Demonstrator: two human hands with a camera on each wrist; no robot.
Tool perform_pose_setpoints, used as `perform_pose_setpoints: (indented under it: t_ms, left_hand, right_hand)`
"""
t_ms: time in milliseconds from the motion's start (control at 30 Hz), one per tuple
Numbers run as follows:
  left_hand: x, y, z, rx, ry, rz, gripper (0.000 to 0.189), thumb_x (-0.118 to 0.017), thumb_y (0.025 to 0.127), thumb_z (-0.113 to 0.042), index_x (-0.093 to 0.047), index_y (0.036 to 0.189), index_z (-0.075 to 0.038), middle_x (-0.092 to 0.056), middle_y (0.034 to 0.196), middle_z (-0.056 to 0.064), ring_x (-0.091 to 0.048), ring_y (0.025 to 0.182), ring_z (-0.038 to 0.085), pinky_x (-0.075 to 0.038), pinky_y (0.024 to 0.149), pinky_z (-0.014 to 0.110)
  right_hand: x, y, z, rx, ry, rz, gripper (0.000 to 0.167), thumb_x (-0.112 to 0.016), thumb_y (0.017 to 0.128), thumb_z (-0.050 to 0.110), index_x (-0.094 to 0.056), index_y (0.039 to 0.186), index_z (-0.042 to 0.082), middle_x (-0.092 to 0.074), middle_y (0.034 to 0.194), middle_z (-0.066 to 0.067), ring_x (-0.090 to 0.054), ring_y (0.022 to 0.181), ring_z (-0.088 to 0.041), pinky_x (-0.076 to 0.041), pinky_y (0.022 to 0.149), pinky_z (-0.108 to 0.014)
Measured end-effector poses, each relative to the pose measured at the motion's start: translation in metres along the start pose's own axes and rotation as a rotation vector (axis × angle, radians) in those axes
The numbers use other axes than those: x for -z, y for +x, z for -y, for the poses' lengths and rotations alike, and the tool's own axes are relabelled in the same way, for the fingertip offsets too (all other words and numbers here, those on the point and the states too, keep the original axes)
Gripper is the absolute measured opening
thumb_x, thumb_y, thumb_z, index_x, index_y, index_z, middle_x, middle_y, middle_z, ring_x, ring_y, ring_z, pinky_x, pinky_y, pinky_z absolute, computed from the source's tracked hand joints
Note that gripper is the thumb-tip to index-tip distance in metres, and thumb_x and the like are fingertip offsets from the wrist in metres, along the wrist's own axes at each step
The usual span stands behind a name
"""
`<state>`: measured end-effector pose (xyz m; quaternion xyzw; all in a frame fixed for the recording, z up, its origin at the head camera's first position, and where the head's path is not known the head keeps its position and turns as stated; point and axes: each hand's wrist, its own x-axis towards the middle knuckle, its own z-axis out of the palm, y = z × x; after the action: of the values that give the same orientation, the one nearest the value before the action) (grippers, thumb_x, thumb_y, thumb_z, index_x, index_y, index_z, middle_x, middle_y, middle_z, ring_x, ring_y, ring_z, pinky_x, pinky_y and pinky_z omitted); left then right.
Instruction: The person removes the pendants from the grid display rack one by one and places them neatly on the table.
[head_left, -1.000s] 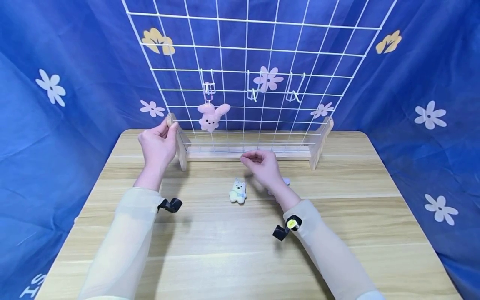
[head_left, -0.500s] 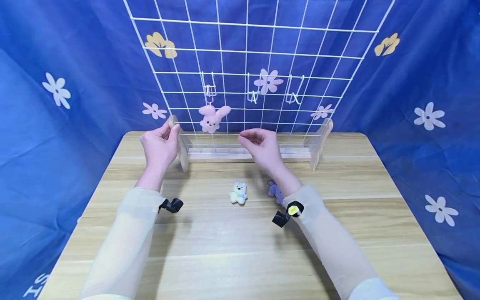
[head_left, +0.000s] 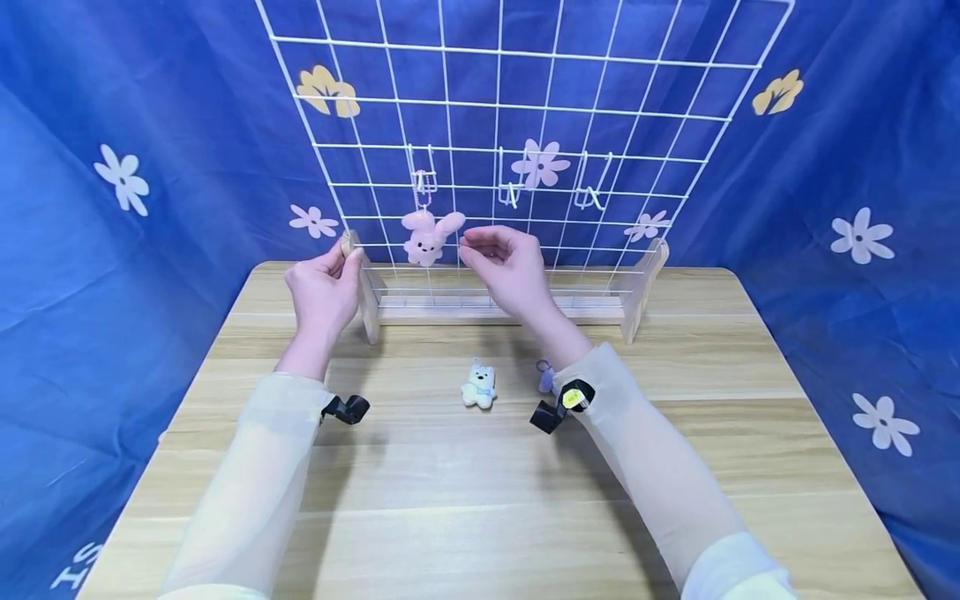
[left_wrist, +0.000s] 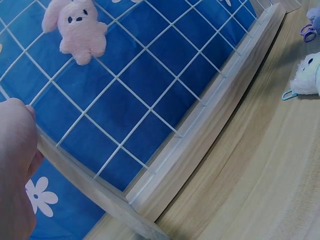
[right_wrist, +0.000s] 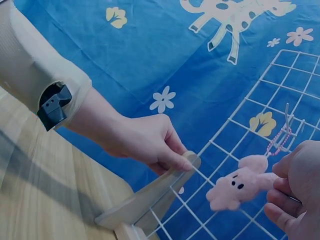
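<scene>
My left hand (head_left: 324, 287) grips the top of the left wooden upright (head_left: 367, 292) of the stand, thumb in front. A pink bunny plush keychain (head_left: 424, 237) hangs by its bead chain from the left white hook on the wire grid (head_left: 525, 104). My right hand (head_left: 510, 267) is raised just right of the bunny, its fingers loosely bent with a gap to the thumb. In the right wrist view, those fingers (right_wrist: 280, 200) overlap the tip of the bunny's ear; whether they touch it I cannot tell.
Two more white hooks, a middle hook (head_left: 510, 193) and a right hook (head_left: 589, 197), hang on the grid. On the table (head_left: 420, 500) lie a white dog-like plush (head_left: 478, 387) and a purple plush (head_left: 546, 378), partly hidden by my right wrist.
My right hand has risen from near the stand's base bar, up and left to the bunny's side. My left hand keeps its grip on the upright.
</scene>
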<state>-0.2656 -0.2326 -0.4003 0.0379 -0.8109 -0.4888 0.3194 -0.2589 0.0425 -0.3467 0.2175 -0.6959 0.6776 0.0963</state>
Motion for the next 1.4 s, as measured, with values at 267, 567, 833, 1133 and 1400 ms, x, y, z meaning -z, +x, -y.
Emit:
perform_pose_setpoints:
  t_ms: [267,567,833,1133,1400]
  left_hand:
    - [-0.001,0.001,0.004,-0.007,0.008,0.000,0.030,-0.078,0.099,-0.020,-0.073,0.126,-0.008,-0.072,0.117,0.014,-0.075,0.104,0.022,-0.061,0.081,0.014]
    - [-0.001,0.001,0.004,-0.022,0.010,-0.007,0.029,-0.078,0.099,-0.020,-0.074,0.125,-0.008,-0.073,0.116,0.014,-0.076,0.102,0.024,-0.060,0.078,0.013]
    - [-0.001,0.000,0.004,-0.035,0.026,-0.013,0.028,-0.079,0.098,-0.020,-0.075,0.124,-0.008,-0.073,0.114,0.014,-0.076,0.100,0.024,-0.060,0.077,0.012]
    - [-0.002,0.000,0.006,-0.034,-0.001,-0.014,0.030,-0.079,0.098,-0.019,-0.074,0.125,-0.009,-0.073,0.114,0.014,-0.075,0.103,0.024,-0.060,0.080,0.014]
    - [-0.002,0.000,0.006,-0.044,0.014,-0.015,0.030,-0.079,0.098,-0.018,-0.073,0.126,-0.008,-0.072,0.113,0.015,-0.074,0.104,0.024,-0.060,0.081,0.014]
  right_hand:
    - [-0.013,0.017,0.011,-0.001,0.018,0.016,0.022,-0.076,0.096,-0.002,-0.073,0.117,-0.009,-0.076,0.112,-0.018,-0.073,0.103,-0.021,-0.063,0.095,-0.030]
    - [-0.024,0.032,0.021,0.018,0.017,-0.021,0.020,-0.075,0.095,-0.006,-0.074,0.115,-0.009,-0.075,0.114,-0.023,-0.073,0.102,-0.021,-0.062,0.095,-0.028]
    - [-0.033,0.041,0.023,0.042,0.028,-0.040,0.022,-0.075,0.094,-0.008,-0.072,0.115,-0.012,-0.075,0.115,-0.024,-0.074,0.103,-0.022,-0.062,0.094,-0.027]
    - [-0.038,0.046,0.029,-0.032,-0.029,-0.045,0.024,-0.076,0.093,-0.008,-0.072,0.117,-0.010,-0.076,0.112,-0.020,-0.073,0.103,-0.022,-0.062,0.092,-0.023]
    - [-0.043,0.050,0.031,-0.042,-0.032,-0.087,0.018,-0.077,0.093,-0.006,-0.074,0.109,-0.011,-0.078,0.102,-0.018,-0.075,0.093,-0.021,-0.063,0.087,-0.023]
